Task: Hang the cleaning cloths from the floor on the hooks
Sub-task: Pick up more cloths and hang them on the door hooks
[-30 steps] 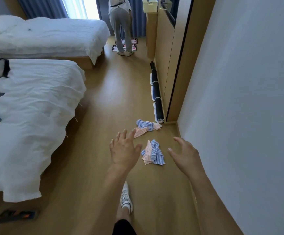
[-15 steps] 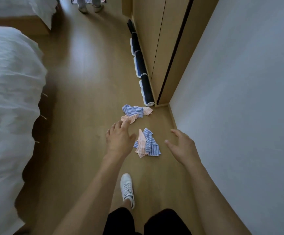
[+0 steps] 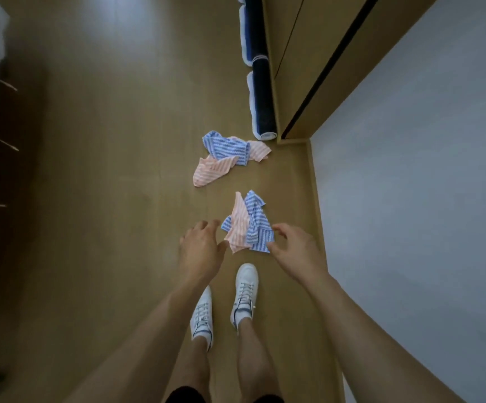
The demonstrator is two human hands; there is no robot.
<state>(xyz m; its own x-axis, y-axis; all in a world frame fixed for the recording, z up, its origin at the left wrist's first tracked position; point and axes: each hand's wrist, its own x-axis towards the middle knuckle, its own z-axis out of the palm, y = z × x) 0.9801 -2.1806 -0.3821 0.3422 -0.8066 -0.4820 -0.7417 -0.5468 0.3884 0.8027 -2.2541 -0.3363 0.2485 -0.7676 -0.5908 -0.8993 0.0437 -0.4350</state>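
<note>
Down on the wooden floor (image 3: 119, 170), two small heaps of striped cleaning cloths lie near the wardrobe (image 3: 308, 68). The nearer heap (image 3: 247, 225), one pink cloth crumpled over a blue one, sits just ahead of the person's white shoes (image 3: 244, 292); the farther heap (image 3: 230, 155), blue and pink mixed, lies between the nearer heap and the wardrobe's corner, close to the rolled dark mats (image 3: 260, 91) lined along the wardrobe's foot.

Both hands flank the nearer heap and hold nothing. The left hand (image 3: 201, 251) hangs with fingers loosely spread, its thumb close to the pink edge. The right hand (image 3: 291, 248) has fingers and thumb parted in a ready pinch right at the blue cloth's edge; whether it touches yet cannot be told.

These cloths look thin, limp and very light, so they should bunch and drape rather than hold shape. A pinch at a raised fold or corner seems best, lifting each cloth apart from its neighbour. No hooks are in view.
</note>
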